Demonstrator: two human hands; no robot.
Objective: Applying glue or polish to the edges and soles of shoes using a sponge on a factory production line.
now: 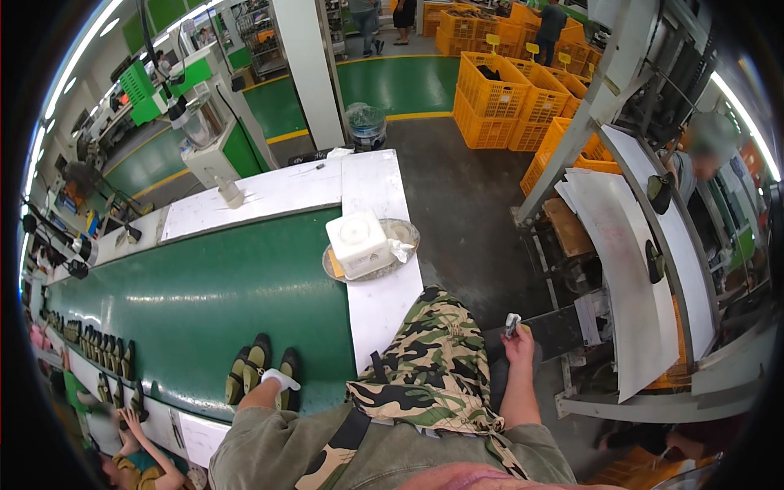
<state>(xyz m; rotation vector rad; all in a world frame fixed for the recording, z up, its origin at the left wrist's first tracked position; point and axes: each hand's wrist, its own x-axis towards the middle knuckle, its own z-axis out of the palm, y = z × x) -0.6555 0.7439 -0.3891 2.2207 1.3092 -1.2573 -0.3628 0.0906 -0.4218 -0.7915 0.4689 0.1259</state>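
Head view: three shoes [257, 356] stand on the green belt [212, 282] by the left hand [281, 380], two just to its left and one at its right, partly hidden by it. They are olive with black toes, which point away from the person. White glove or cloth covers the left hand, so whether its fingers grip that nearest shoe cannot be told. One right hand [518, 349], well apart from the shoes, pinches one small grey-and-white item [512, 325] between its fingers. One white tub [358, 243] sits on one tray [412, 232] ahead. Two more shoes [659, 194] rest on the rack [633, 159] at the right; further rows [106, 353] at the far left are too small to count.
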